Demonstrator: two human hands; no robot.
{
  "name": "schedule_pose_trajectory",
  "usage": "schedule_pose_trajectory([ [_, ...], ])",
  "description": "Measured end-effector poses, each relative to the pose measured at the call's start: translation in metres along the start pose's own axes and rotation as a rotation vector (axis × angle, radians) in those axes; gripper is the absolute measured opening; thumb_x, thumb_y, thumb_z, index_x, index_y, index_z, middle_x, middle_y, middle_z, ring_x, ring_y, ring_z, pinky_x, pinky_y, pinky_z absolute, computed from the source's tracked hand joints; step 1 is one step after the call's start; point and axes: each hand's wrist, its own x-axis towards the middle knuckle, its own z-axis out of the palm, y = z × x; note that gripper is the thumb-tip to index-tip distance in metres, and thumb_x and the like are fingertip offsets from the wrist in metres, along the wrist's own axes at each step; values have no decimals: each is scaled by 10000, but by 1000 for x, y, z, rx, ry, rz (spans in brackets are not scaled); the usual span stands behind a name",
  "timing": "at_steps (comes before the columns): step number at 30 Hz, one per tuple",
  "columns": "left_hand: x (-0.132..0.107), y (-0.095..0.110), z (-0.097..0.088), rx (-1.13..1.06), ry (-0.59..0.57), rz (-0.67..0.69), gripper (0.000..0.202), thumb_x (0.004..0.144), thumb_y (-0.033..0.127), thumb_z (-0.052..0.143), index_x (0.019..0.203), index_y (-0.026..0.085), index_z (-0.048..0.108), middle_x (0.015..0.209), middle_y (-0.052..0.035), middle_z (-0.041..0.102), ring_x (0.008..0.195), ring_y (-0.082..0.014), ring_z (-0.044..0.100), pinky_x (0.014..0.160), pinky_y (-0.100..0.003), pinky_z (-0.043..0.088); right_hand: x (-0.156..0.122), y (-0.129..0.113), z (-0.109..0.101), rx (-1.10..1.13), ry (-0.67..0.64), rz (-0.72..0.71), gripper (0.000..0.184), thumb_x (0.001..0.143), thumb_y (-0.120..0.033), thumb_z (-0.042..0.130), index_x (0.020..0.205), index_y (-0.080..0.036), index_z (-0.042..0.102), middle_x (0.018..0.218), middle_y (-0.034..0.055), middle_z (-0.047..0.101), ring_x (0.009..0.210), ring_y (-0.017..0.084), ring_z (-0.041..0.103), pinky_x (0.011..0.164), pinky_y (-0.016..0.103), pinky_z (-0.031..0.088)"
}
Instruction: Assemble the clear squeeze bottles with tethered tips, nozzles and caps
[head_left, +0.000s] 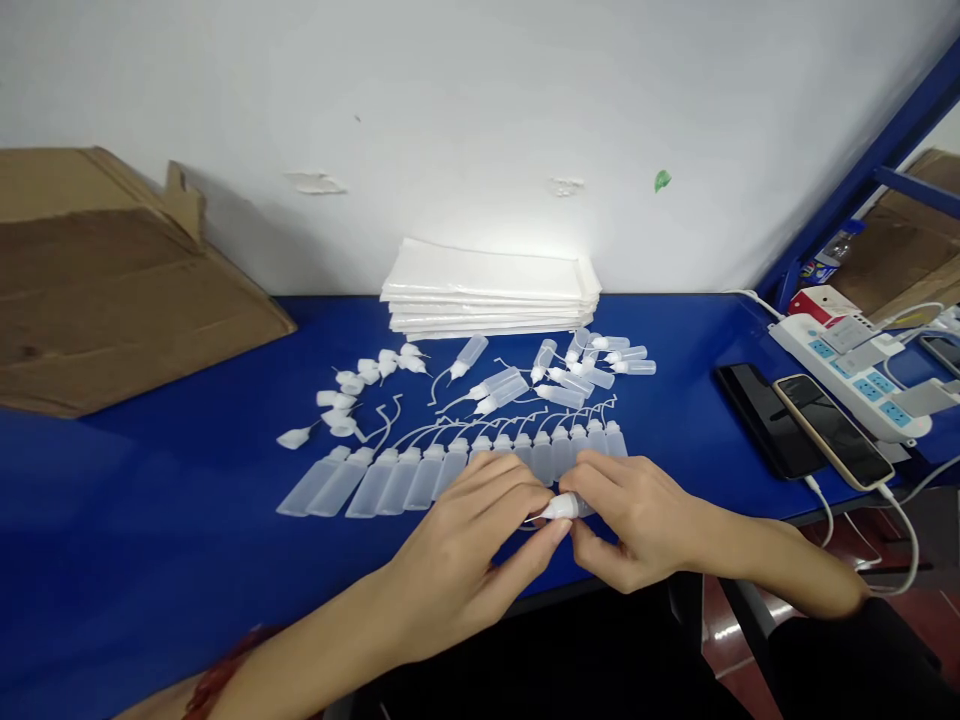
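A small needle-tip bottle (562, 506) is held just in front of the table's near edge, its white cap and thin needle pointing left. My right hand (637, 520) is closed around the bottle's body, which its fingers mostly hide. At the cap end, my left hand (484, 545) pinches with thumb and forefinger by the needle. Behind both hands stretches a row of translucent squeeze bottles (391, 487) lying side by side, thin bent strips at their necks. Several white needle caps (339, 423) lie loose at the left. Capped bottles (501, 390) lie scattered farther back.
White padded envelopes (487, 285) are stacked against the wall on the blue table (187, 520). A cardboard piece (112, 280) stands at the left. To the right are two phones (832, 430) on cables and a white power strip (855, 375) with chargers plugged in.
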Motion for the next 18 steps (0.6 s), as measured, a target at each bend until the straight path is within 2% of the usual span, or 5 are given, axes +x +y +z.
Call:
schedule_pose_trajectory([
  [5, -1, -1, 1, -196, -95, -179, 242, 991, 185, 470, 769, 180, 566, 633, 37, 532, 571, -100, 490, 602, -254, 460, -2, 3, 6, -169, 34, -101, 142, 857, -177, 377, 810, -166, 510, 704, 30, 504, 554, 138, 366, 437, 258, 233],
  [7, -2, -3, 3, -129, -84, -108, 178, 987, 175, 479, 842, 175, 582, 687, 13, 575, 619, -118, 520, 619, -269, 473, -2, 3, 6, -114, 6, -45, 109, 830, -187, 395, 813, -176, 502, 696, 18, 507, 545, 130, 370, 440, 251, 242],
  [12, -2, -4, 6, 264, 55, 244, 65, 927, 103, 536, 963, 132, 582, 794, -63, 652, 752, -199, 578, 669, -354, 475, -2, 3, 3, 10, -44, 46, 17, 739, -198, 448, 743, -203, 465, 624, -19, 474, 501, 118, 351, 448, 256, 267],
  [14, -2, -4, 5, 208, 40, 205, 60, 925, 107, 530, 941, 138, 578, 778, -51, 641, 738, -190, 563, 667, -349, 468, -2, 3, 3, -4, -46, 20, 36, 744, -189, 443, 747, -197, 478, 637, -8, 487, 509, 125, 369, 445, 258, 275],
  [18, -1, -1, 2, -98, -86, -33, 126, 962, 151, 479, 881, 172, 573, 711, 3, 571, 655, -142, 503, 631, -298, 446, -2, 4, 6, -159, 6, -76, 101, 812, -153, 421, 789, -167, 518, 695, 29, 516, 566, 148, 428, 455, 263, 318],
])
